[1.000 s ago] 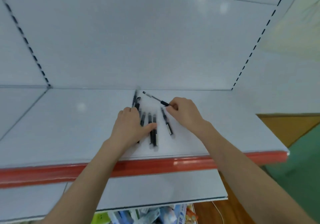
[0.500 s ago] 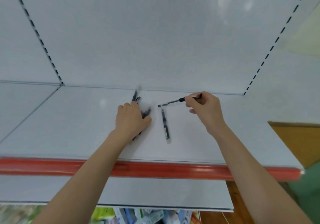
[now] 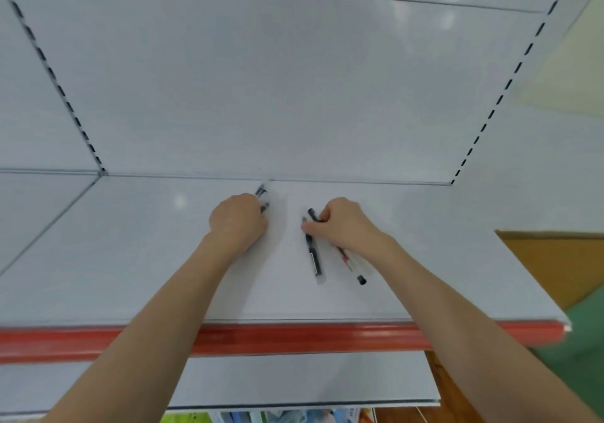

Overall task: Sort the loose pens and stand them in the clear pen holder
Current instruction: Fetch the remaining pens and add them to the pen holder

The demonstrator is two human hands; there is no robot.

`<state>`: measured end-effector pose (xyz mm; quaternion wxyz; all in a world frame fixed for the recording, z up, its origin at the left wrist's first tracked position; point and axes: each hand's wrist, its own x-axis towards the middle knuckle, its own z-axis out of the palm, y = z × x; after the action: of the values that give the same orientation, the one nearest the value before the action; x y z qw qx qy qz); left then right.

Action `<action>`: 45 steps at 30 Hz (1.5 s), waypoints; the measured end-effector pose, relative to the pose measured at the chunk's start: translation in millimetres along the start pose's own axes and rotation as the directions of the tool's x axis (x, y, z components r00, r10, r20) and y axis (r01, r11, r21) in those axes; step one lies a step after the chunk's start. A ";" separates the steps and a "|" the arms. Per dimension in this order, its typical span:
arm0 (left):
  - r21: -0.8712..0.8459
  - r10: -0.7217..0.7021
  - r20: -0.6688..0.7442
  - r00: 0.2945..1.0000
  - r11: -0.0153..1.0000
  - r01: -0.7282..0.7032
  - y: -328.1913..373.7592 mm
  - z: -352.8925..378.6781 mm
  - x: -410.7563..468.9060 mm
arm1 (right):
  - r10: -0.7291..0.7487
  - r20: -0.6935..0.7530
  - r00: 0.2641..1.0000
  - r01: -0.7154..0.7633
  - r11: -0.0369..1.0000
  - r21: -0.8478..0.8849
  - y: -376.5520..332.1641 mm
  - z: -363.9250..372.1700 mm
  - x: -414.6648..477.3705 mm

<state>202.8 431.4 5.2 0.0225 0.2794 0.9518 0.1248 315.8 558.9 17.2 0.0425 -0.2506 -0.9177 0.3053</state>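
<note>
My left hand [image 3: 237, 223] grips a bunch of black pens [image 3: 262, 194] whose ends stick out beyond its fingers toward the shelf's back. My right hand [image 3: 343, 225] holds one pen [image 3: 354, 267] that runs back under the palm, its black cap end near the wrist, while the thumb and fingers touch the top of a second black pen [image 3: 313, 256] lying on the white shelf [image 3: 130, 259]. No clear pen holder is in view.
The shelf has a red front strip [image 3: 294, 339] and a white back panel [image 3: 294, 95] with slotted uprights. A lower shelf [image 3: 294, 380] sits beneath, with coloured packages [image 3: 277, 417] under it. Wooden floor and a green surface lie at the right.
My left hand gathered the loose pens into a curled grip. My right hand came down from the raised position with its pen and now lies on the other pen on the shelf.
</note>
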 end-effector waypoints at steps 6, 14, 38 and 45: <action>-0.076 0.021 0.023 1.000 0.997 -0.019 -10.6 -2.7 -0.1 | 0.001 0.063 0.998 0.005 0.996 -0.084 -12.1 11.5 10.8; -0.921 0.009 0.072 0.997 0.385 0.063 -4.4 -50.5 -57.7 | -0.062 -0.112 0.992 0.124 0.673 0.729 -24.9 -24.2 -7.3; -0.994 -0.424 -0.068 0.903 0.109 -0.023 -163.3 -75.7 -257.5 | -0.611 0.279 0.740 0.172 0.574 0.800 -216.3 138.1 -107.0; -0.995 -0.668 -0.084 0.740 0.099 -0.024 -323.8 -103.0 -343.5 | -0.672 0.339 0.659 0.119 0.538 0.835 -356.5 265.6 -168.4</action>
<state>310.4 -39.5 14.7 -0.0410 -0.0787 0.6484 0.7561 246.3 88.6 22.1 -0.0934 0.1400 -0.6929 0.7011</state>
